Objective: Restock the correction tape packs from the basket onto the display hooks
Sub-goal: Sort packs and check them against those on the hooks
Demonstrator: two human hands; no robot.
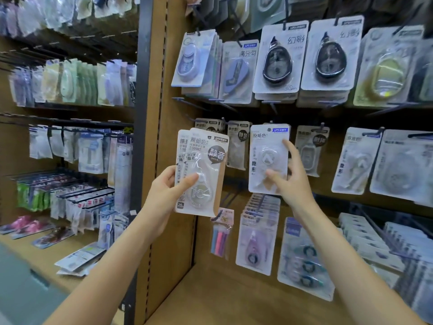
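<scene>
**shelfnoob:** Correction tape packs, any tips for hanging them? Right now the left hand [167, 184] grips two kraft-backed packs [200, 172] by their lower left edge, thumb across the clear blister. The right hand [289, 177] pinches a single white pack [269, 158] up at the middle row, among the hooks [324, 125]. Can't tell if its hole is on a peg yet. No basket in shot.

**pegwall_pete:** They look feather-light, so weight shouldn't be your problem. I'd guess the card is stiff enough to steer but creases if you squeeze a corner. The blister is probably slick and dents easily, so hold the card edges low down and leave the top hole free. Fan the pair first, hang one at a time.
</scene>
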